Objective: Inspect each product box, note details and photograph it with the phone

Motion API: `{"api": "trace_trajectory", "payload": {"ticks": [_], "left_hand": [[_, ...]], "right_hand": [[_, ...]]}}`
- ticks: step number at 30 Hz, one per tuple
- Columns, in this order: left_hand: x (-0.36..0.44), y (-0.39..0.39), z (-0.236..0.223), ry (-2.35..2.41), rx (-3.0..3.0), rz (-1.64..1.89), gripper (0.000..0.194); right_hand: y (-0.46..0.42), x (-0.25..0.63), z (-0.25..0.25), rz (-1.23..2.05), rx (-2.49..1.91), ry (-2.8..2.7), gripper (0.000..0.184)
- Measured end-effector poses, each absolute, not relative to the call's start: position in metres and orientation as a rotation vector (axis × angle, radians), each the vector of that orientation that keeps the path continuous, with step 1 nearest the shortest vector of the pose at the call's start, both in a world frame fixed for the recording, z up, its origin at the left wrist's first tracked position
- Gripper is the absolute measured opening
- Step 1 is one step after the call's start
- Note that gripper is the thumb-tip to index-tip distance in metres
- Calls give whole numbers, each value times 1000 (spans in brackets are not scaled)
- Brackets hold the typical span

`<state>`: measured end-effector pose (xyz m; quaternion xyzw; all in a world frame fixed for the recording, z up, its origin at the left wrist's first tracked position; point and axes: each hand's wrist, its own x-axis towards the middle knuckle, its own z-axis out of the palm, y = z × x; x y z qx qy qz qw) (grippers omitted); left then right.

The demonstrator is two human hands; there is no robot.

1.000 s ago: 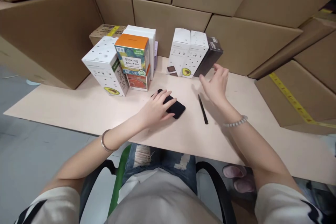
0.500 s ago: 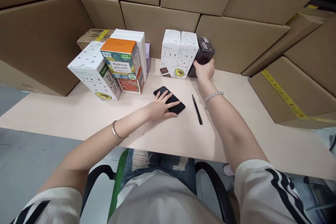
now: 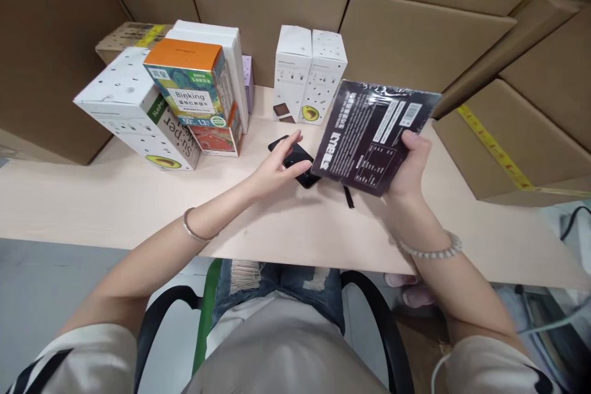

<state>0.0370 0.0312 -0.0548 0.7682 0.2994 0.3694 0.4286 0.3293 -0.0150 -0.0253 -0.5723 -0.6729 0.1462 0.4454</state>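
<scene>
My right hand (image 3: 410, 166) grips a dark purple-black box (image 3: 369, 135) by its right side. The box is lifted and tilted, with a printed face, barcode and white text towards me. Its lower left corner overlaps a black smartphone (image 3: 305, 180) lying on the table. Over the phone, my left hand (image 3: 279, 169) is open, fingers stretched towards the box and apart from it. A black pen (image 3: 348, 197) lies on the table, its upper part hidden behind the box.
Two white boxes (image 3: 293, 74) stand at the back. On the left are a white avocado-print box (image 3: 133, 117), an orange-topped Binking box (image 3: 189, 86) on a red box (image 3: 215, 137), taller white boxes (image 3: 233, 68) and a purple box (image 3: 248, 83). Cardboard cartons (image 3: 415, 43) wall the table (image 3: 258, 228).
My right hand has taken the dark box from beside the white boxes and brought it up and nearer. My left hand has risen off the phone. The view has shifted slightly.
</scene>
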Motion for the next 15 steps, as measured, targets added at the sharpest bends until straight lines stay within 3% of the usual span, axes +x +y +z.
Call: {"api": "trace_trajectory", "payload": {"ticks": [2, 6, 12, 15], "left_hand": [[37, 26, -54, 582, 1761, 879, 98], [37, 13, -43, 439, 1503, 784, 80], [29, 12, -34, 518, 1596, 918, 65], [23, 17, -34, 548, 1880, 975, 68]], "right_hand": [[-36, 303, -22, 621, -1333, -1528, 88], [-59, 275, -19, 885, -1261, -1359, 77], [-56, 297, -23, 803, -1247, -1479, 85], [-55, 306, -19, 709, -1216, -1581, 78]]}}
